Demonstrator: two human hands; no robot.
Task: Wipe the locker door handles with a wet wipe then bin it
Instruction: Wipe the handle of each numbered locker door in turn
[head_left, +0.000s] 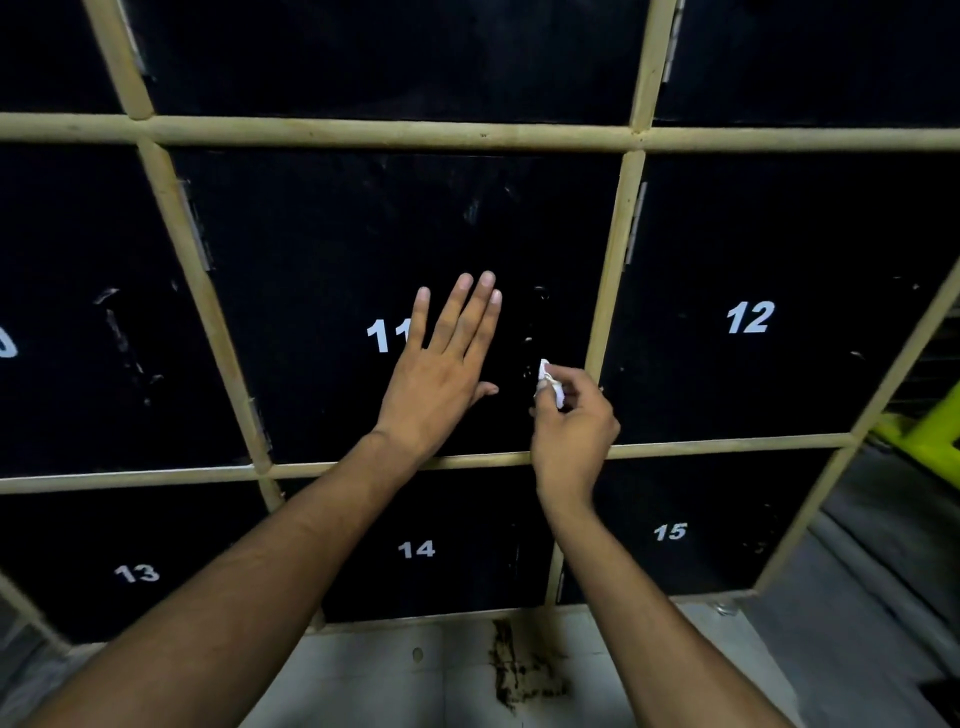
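Neon yellow-green frame thing (930, 436) off at 4 o'clock, grubby dark stain (519, 670) on the pale floor (389, 675) at 6.

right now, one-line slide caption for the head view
Left hand flat on locker door 11, right hand pinching a wet wipe at its handle.

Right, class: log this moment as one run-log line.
step: wipe handle | left hand: flat on door 11 | right hand: pinches wet wipe at handle | bin: not in view
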